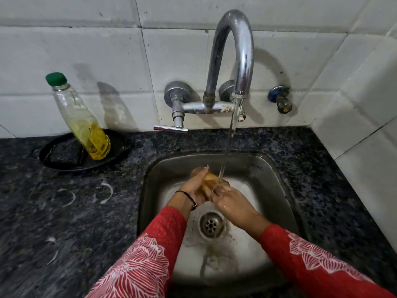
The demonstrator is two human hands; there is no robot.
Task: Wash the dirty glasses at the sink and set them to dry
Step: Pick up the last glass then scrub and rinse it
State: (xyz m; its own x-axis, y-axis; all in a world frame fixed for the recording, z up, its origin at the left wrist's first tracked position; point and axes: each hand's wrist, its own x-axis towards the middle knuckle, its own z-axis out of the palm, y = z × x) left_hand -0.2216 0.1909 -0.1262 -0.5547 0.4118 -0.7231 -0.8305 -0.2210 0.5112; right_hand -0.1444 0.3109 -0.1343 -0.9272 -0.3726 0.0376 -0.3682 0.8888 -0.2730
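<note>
Both hands, left hand (194, 186) and right hand (231, 200), around glass (209, 181) under tap water (228, 143).

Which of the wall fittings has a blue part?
The small brass tap right of the curved chrome faucet; the faucet's two wall mounts are plain chrome.

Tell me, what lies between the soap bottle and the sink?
In the head view, only bare dark granite counter lies between the soap bottle and the sink, plus the black tray's rim.
</note>
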